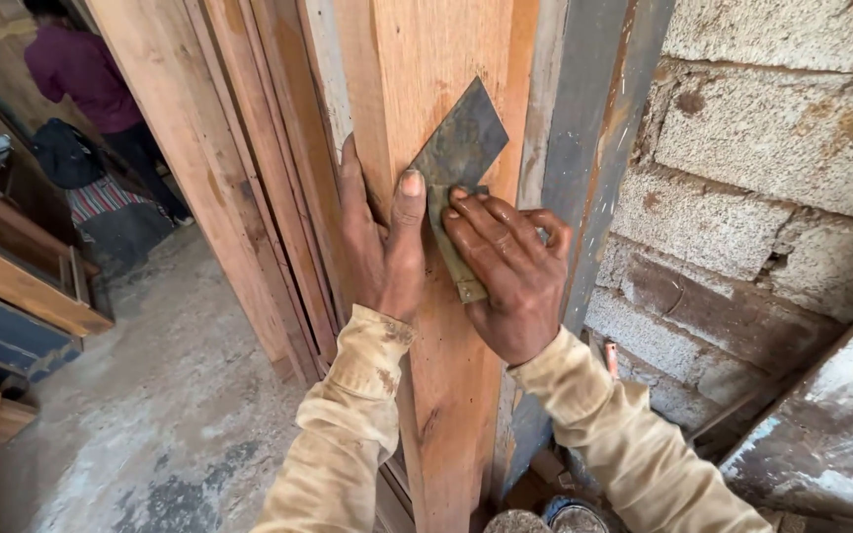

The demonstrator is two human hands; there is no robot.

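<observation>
A putty knife with a wide dark metal blade and a worn handle lies flat against an upright wooden board. My right hand grips its handle, fingertips pressing near the blade's base. My left hand rests on the same board just left of the tool, thumb up beside the blade and fingers wrapped around the board's left edge. Both arms wear stained beige sleeves.
More wooden boards lean to the left. A rough block wall stands on the right, with a grey metal frame beside the board. Another person in a purple top stands far left on the concrete floor, near wooden furniture.
</observation>
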